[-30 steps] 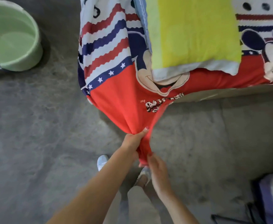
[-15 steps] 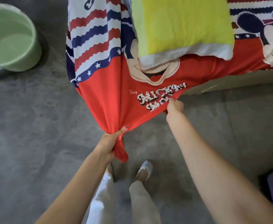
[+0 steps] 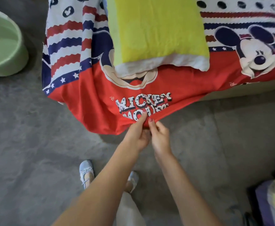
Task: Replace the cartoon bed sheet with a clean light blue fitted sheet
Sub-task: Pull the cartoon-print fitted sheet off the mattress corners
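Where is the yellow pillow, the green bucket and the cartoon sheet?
yellow pillow (image 3: 158, 28), head view, middle of its yellow top.
green bucket (image 3: 21, 53), head view, its outer wall.
cartoon sheet (image 3: 87, 108), head view, red hanging part.

Both arms reach forward, left grip (image 3: 137, 134) and right grip (image 3: 159, 136) side by side, fingers pinching.

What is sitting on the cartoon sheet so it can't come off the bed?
The yellow pillow lies on the cartoon sheet. Both hands, left hand and right hand, already pinch its red hem.
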